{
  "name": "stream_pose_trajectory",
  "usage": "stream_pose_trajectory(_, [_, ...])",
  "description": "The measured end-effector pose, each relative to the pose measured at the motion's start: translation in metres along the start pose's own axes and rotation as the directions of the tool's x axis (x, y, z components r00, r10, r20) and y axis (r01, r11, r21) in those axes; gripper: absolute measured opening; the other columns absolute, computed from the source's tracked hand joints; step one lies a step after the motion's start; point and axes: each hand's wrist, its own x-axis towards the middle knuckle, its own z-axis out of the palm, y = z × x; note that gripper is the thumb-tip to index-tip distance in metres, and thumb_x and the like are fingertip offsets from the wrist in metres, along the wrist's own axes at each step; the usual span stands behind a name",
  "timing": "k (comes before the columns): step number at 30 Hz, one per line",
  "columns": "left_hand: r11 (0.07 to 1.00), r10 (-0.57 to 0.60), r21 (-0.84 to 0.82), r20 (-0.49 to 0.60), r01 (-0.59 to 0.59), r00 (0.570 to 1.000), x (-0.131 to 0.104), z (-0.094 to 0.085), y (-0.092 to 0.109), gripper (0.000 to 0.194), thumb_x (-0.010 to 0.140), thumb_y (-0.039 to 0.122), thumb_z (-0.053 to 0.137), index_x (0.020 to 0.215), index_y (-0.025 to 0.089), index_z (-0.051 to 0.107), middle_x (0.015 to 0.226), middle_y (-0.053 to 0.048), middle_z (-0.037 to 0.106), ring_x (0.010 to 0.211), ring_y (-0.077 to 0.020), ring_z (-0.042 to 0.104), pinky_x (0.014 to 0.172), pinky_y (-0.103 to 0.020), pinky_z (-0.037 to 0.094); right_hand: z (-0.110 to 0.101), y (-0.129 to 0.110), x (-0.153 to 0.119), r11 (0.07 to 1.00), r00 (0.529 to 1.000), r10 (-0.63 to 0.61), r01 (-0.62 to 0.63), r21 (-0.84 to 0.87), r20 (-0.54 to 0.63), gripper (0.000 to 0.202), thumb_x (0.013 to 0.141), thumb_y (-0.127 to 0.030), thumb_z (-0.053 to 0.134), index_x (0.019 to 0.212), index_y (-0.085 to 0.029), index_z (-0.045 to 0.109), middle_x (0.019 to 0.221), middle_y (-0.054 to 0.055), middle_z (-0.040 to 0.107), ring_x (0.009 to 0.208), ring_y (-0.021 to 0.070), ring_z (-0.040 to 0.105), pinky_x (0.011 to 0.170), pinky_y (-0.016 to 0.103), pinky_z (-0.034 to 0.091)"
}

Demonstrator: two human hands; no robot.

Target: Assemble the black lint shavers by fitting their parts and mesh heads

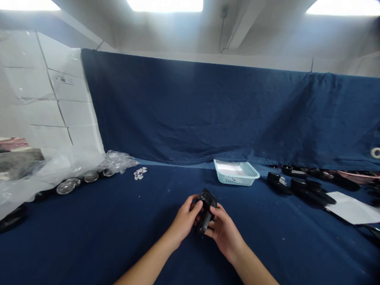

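Both hands grip a black plastic part (208, 196) above the dark blue tabletop (142, 233). It has a broad, blocky upper end and a narrower, handle-like lower end; its exact kind cannot be made out. My left hand (187, 217) closes on its left side, thumb on the upper portion. On the other side, my right hand (225, 232) holds it with the thumb near the broad end and fingers curled behind the narrow end. Some fingertips are hidden by the part.
Beyond the hands is a light-blue basket (236, 181) containing white paper. Small white pieces (139, 173) lie left, near clear plastic wrap (118, 160) and round metal-rimmed items (65, 187). Black parts (278, 184) and a white sheet (353, 208) sit right. A blue curtain (190, 111) hangs behind.
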Motion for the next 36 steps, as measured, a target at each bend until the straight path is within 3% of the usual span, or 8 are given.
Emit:
stream_pose_trajectory(15, [1.0, 0.022, 0.007, 0.024, -0.022, 0.999, 0.002, 0.0, -0.007, 0.053, 0.085, 0.056, 0.053, 0.126, 0.024, 0.047, 0.086, -0.002, 0.061, 0.07, -0.0162, 0.058, 0.058, -0.025, 0.047, 0.001, -0.002, -0.002, 0.999, 0.999, -0.03, 0.03, -0.016, -0.011, 0.039, 0.072, -0.035, 0.073, 0.105, -0.021, 0.055, 0.076, 0.001, 0.067, 0.073, 0.0259, 0.071, 0.062, 0.035, 0.056])
stream_pose_trajectory(22, [0.998, 0.04, 0.045, 0.016, -0.04, 0.999, 0.004, -0.002, -0.011, 0.052, 0.086, 0.055, 0.052, 0.124, 0.021, 0.049, 0.089, -0.004, 0.063, 0.07, -0.0159, 0.058, 0.06, -0.025, 0.047, -0.001, -0.002, 0.0, 0.997, 0.997, 0.073, -0.073, 0.006, -0.004, 0.04, 0.074, -0.038, 0.071, 0.108, -0.022, 0.056, 0.082, 0.003, 0.069, 0.073, 0.0239, 0.071, 0.06, 0.032, 0.055])
stream_pose_trajectory(36, [0.995, 0.012, 0.095, -0.024, -0.01, 1.0, 0.006, -0.001, -0.012, 0.054, 0.084, 0.056, 0.052, 0.123, 0.019, 0.05, 0.088, -0.005, 0.065, 0.067, -0.0168, 0.058, 0.061, -0.027, 0.047, 0.0, 0.004, 0.003, 0.992, 0.992, 0.118, -0.116, 0.04, -0.052, 0.039, 0.078, -0.044, 0.068, 0.108, -0.02, 0.061, 0.085, 0.004, 0.072, 0.075, 0.0216, 0.069, 0.057, 0.029, 0.053])
